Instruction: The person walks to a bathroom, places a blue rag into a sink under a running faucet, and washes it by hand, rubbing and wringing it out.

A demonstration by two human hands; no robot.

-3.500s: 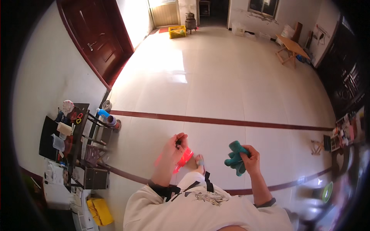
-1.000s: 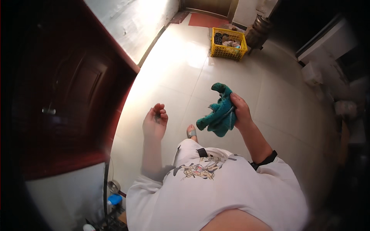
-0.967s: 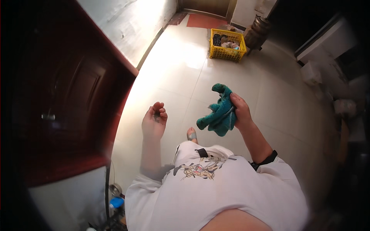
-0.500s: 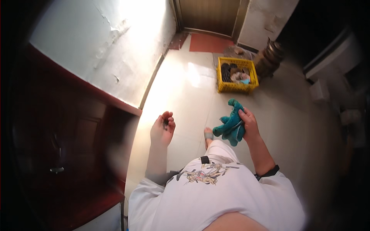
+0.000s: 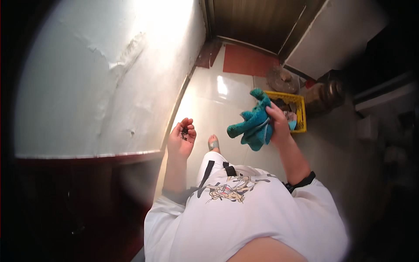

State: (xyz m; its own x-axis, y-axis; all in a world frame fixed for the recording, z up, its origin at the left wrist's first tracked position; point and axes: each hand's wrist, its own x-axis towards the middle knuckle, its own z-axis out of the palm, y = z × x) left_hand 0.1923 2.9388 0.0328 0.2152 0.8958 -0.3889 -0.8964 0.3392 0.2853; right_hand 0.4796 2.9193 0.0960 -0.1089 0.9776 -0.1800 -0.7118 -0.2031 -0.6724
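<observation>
Seen from the head camera, a person in a white printed shirt [image 5: 235, 205] stands on a pale tiled floor [image 5: 209, 100] beside a whitewashed wall [image 5: 109, 74], the right hand [image 5: 279, 124] clamped around a bunched teal cloth [image 5: 253, 124] held up at chest height, just in front of a yellow crate [image 5: 299, 111] that sits on the floor further off. The left hand [image 5: 181, 139] is cupped palm-up with fingers loosely curled around a few small dark bits [image 5: 184, 131] resting in the palm, near the wall and well apart from the cloth. A sandalled foot [image 5: 213, 144] shows on the tiles between the two hands, and a red mat [image 5: 246, 61] lies before a dark doorway [image 5: 257, 22] at the top.
</observation>
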